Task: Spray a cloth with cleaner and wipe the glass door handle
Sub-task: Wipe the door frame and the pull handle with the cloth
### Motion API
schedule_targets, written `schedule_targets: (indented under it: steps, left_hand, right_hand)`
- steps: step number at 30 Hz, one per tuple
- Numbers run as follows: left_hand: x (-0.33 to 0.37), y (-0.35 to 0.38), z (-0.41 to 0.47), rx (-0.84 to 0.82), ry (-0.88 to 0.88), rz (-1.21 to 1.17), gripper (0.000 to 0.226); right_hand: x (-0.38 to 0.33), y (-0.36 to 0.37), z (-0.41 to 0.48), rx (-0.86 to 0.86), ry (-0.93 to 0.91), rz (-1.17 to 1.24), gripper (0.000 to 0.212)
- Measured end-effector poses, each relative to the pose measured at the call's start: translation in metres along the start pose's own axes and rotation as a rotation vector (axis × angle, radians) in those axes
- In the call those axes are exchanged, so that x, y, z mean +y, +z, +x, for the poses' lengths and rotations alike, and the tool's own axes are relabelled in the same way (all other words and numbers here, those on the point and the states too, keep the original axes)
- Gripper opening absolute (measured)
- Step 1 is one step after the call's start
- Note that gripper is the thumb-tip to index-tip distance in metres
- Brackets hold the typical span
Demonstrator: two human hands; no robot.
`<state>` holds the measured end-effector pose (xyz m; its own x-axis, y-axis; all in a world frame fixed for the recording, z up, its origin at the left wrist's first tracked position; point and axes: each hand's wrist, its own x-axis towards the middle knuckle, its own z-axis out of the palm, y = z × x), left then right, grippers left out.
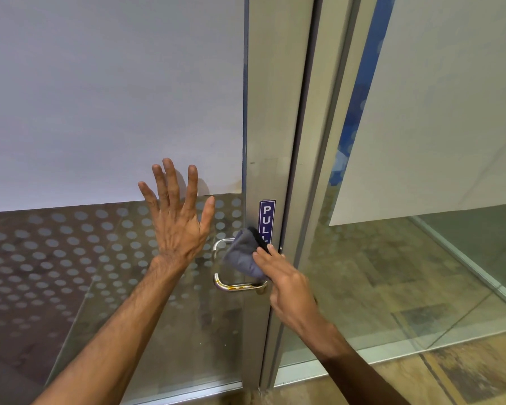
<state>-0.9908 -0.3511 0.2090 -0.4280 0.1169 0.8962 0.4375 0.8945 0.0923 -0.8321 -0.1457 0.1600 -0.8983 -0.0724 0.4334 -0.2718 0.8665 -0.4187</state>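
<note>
The left hand (177, 226) is spread flat with fingers splayed, empty, pressed on or just off the glass door panel (114, 258), whose lower part carries a frosted dot pattern; contact cannot be confirmed. At its 4 o'clock sits the door handle (231, 285), a polished steel U-shaped tube, rigid, smooth and likely slippery when damp. The grey cloth (244, 255) is bunched over the handle's upper part, soft and light, probably microfibre, so it should mould around the tube. The right hand (287, 287), at the cloth's 4 o'clock, presses it with fingertips (270, 249), its grip closed on the cloth from below. A blue PULL sticker (267, 217) sits at the cloth's 1 o'clock on the brushed aluminium frame (275, 112). No spray bottle shows.
</note>
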Motion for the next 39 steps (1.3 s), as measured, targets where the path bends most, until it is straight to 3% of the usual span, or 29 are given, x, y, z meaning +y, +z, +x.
schedule_targets:
  steps: [5, 7, 9, 12, 15, 19, 23, 32, 39]
  left_hand:
    - [0.002, -0.005, 0.000, -0.024, -0.012, -0.011, 0.076]
    - [0.002, -0.007, 0.001, -0.024, -0.014, -0.008, 0.076]
    - [0.001, -0.009, 0.002, -0.022, -0.014, -0.010, 0.077]
    - [-0.002, -0.010, 0.002, -0.017, -0.014, 0.001, 0.078]
    - [-0.003, -0.010, 0.001, -0.013, -0.016, 0.006, 0.078]
    - [-0.003, -0.010, 0.001, -0.025, -0.020, 0.008, 0.077]
    - [-0.005, -0.009, 0.002, -0.038, -0.028, 0.006, 0.074]
    - [-0.008, -0.005, 0.006, 0.004, -0.016, -0.006, 0.074]
    - [-0.009, -0.001, 0.006, -0.016, -0.011, 0.028, 0.077]
  right_hand:
    - [-0.017, -0.039, -0.005, 0.305, 0.455, 0.834, 0.071]
    - [-0.019, -0.055, 0.001, 0.441, 0.521, 1.065, 0.056]
    - [-0.024, -0.072, 0.011, 0.619, 0.521, 1.121, 0.046]
    - [-0.037, -0.088, 0.034, 0.871, 0.377, 0.802, 0.047]
    - [-0.041, -0.088, 0.063, 0.970, 0.135, 0.447, 0.057]
    - [-0.038, -0.068, 0.103, 0.744, -0.194, -0.051, 0.072]
    - [-0.028, -0.039, 0.116, 0.605, -0.244, -0.366, 0.073]
    - [-0.011, 0.003, 0.089, 0.518, -0.237, -0.416, 0.054]
    - [0.004, 0.029, 0.060, 0.386, -0.230, -0.482, 0.070]
